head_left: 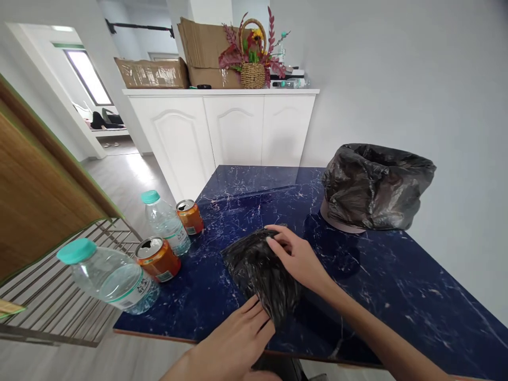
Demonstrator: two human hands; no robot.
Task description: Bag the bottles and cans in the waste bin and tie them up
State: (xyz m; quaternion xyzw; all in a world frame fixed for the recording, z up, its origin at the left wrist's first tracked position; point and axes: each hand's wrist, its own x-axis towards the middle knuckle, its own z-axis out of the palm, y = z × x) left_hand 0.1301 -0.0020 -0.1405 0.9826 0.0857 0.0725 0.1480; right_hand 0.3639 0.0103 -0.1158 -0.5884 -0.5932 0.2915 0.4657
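Black plastic bag (pixel 252 264), one, right grip (pixel 297 257) pinching its far edge, left grip's (pixel 244 330) closure unclear; two bottles (pixel 123 286), two cans (pixel 164 263).

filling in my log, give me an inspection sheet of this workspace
surface: glossy dark blue marbled tabletop
job's things: crumpled black plastic bag lying on it
clutter: two turquoise-capped clear plastic bottles and two opened orange drink cans at the left; bin with black liner at the right
grips: left grip at the bag's near edge, right grip on its right side; whether either pinches it is unclear
cables: nothing seen
surroundings: white cabinet beyond, bearing cardboard boxes and a wicker flower basket
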